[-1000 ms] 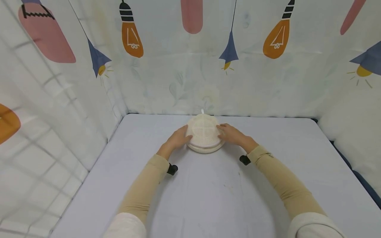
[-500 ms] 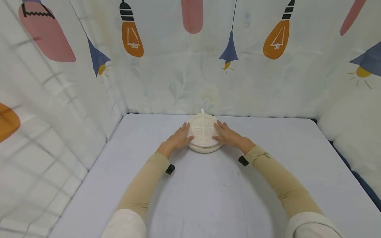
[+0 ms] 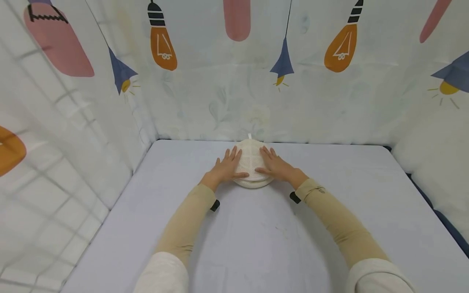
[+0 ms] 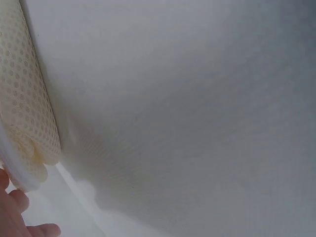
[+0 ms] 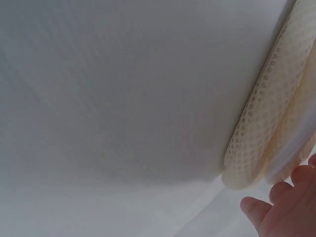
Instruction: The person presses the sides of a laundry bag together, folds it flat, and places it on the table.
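A round cream mesh bag (image 3: 250,160), with seams across its top and a white loop at its far side, lies near the back edge of the table. Its mesh edge (image 4: 29,94) looks thick and folded in the left wrist view, with a smooth white band along it. My left hand (image 3: 228,166) rests on the bag's left side, fingers straight and spread. On the opposite side, my right hand (image 3: 277,166) lies with its fingers extended over the mesh. The right fingertips (image 5: 256,207) appear beside the bag's layered rim (image 5: 266,108) in the right wrist view.
A table with a pale cover (image 3: 253,236) stretches out around the bag. Behind it hangs a white curtain (image 3: 205,101) printed with lamps and bulbs. More curtain with grid shadows (image 3: 47,183) hangs at the left.
Both hands have loosened from the bag's sides, straightened their fingers and slid inward onto its top. The bag has stayed in nearly the same place.
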`<control>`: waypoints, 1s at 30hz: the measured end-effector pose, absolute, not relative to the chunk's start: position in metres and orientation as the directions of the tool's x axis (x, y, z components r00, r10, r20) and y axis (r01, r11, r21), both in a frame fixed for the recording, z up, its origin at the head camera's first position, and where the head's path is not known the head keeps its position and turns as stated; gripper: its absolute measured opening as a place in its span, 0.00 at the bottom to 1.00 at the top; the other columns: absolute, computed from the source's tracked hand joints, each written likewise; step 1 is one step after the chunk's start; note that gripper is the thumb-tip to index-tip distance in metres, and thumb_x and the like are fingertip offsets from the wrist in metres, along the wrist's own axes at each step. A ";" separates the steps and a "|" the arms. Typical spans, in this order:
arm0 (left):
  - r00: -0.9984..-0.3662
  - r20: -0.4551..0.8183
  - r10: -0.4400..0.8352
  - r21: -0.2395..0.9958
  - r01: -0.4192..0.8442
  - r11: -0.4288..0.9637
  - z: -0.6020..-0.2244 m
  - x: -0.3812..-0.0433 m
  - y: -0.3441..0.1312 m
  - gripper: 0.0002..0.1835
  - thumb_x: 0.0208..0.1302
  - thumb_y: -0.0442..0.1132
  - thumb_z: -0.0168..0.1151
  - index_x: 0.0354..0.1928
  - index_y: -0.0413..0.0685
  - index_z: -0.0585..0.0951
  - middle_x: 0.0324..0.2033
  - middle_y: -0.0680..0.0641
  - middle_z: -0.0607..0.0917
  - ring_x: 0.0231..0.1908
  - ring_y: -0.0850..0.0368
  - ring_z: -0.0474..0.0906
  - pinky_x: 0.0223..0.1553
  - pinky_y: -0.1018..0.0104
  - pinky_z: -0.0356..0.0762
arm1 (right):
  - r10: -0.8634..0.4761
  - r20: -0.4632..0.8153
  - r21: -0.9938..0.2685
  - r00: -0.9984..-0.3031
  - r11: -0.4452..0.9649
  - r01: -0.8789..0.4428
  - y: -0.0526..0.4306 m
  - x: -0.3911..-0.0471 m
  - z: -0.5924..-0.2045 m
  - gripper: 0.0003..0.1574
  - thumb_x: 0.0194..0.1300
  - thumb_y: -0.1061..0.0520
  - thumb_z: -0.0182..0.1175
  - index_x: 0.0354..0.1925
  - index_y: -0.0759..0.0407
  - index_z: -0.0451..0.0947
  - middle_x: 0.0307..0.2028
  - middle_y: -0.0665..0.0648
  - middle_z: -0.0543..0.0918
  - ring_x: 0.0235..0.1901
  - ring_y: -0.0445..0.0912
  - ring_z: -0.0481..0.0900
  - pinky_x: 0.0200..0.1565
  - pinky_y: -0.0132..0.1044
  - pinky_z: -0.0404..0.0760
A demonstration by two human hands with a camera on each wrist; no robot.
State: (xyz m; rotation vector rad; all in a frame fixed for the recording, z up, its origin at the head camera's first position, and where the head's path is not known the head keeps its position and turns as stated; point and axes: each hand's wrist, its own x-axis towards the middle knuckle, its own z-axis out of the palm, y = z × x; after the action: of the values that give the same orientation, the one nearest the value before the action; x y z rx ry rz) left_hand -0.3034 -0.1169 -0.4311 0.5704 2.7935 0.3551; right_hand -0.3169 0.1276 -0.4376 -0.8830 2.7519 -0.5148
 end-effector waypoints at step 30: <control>-0.884 -0.260 0.388 0.223 0.336 0.915 -0.430 -0.296 -0.103 0.57 0.71 0.67 0.55 0.82 0.41 0.36 0.81 0.43 0.31 0.78 0.38 0.26 0.70 0.26 0.42 | -0.546 -0.228 -0.244 -0.806 0.834 -0.495 0.114 -0.320 -0.446 0.62 0.77 0.30 0.49 0.81 0.66 0.29 0.79 0.68 0.28 0.78 0.65 0.27 0.75 0.61 0.42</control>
State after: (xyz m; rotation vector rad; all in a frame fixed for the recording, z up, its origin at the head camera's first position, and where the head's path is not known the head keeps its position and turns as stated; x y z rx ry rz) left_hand -0.2961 -0.1032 -0.4301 0.5377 2.7757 0.2473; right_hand -0.3202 0.1142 -0.4462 -0.7920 2.7259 -0.2499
